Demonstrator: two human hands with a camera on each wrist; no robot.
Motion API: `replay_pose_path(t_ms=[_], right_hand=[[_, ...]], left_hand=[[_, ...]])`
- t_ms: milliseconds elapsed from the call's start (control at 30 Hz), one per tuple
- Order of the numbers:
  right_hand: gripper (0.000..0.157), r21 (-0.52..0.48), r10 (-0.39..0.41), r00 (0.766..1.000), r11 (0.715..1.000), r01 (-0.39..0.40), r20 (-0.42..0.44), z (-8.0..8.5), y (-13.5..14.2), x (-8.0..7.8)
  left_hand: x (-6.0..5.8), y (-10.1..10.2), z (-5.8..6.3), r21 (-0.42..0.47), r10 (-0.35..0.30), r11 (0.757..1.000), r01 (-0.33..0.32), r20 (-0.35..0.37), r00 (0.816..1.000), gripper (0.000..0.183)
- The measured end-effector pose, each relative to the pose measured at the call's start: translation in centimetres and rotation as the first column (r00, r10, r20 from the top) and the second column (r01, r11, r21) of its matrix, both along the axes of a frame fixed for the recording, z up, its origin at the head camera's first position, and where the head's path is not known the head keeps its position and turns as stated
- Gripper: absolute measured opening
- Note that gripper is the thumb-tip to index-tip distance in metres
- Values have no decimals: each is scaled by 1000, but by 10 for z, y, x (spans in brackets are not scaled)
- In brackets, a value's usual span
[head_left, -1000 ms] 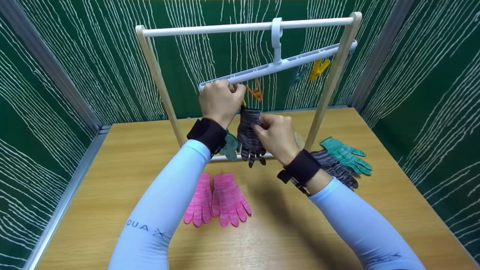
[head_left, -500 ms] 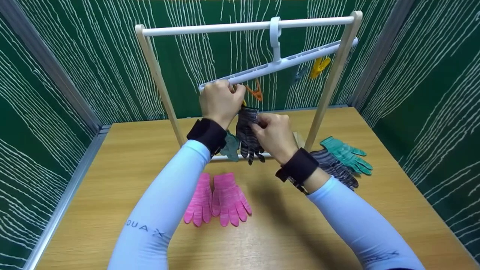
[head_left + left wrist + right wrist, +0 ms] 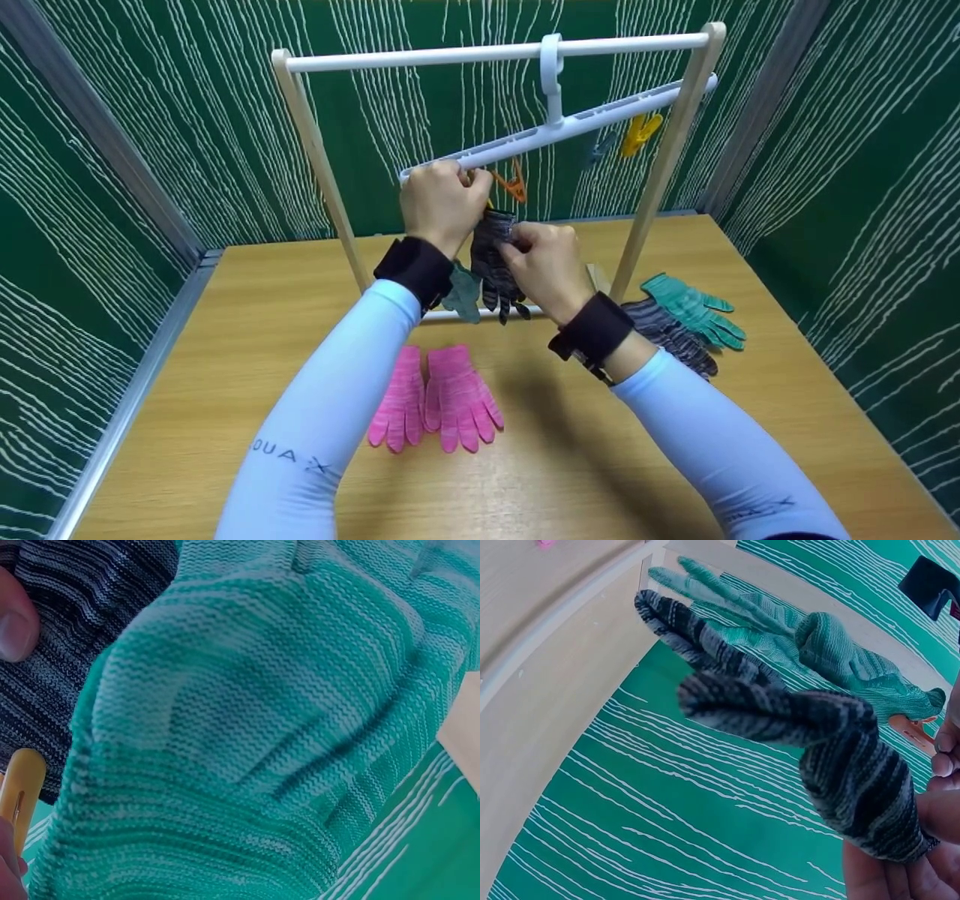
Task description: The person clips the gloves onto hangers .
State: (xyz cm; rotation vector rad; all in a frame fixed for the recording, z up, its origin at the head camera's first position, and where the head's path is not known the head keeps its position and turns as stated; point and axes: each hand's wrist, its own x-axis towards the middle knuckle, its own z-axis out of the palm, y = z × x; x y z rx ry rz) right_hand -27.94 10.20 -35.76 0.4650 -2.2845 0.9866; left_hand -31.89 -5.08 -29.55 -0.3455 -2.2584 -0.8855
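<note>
Our R hand [image 3: 551,266], pinching the dk glove [image 3: 489,255], has edged it up twd the clip [image 3: 24,781] our L hand [image 3: 441,204] pinches, prob. aiding alignment.

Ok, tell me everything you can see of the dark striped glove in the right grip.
The black-and-grey striped glove looks like soft knit fabric. It hangs below the lower, left part of the tilted white hanger, cuff up, fingers dangling down. The right grip pinches its right side, below the cuff. A yellow clothespin is at the cuff; whether it is clamped on, I can't tell.
</note>
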Motion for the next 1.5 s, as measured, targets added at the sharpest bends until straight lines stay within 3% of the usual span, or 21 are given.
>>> replay_pose_path(t_ms=[500,1500], right_hand=[[16,7,9,998,1000,-8,-67,1,-2,-5],[12,8,-23,1000,1000,23,13,-1,0,-5]], left_hand=[[-1,0,0,-7,10,1000,-10,-13,1000,46],[1,-3,-2,-16,70,997,-70,1,998,49]])
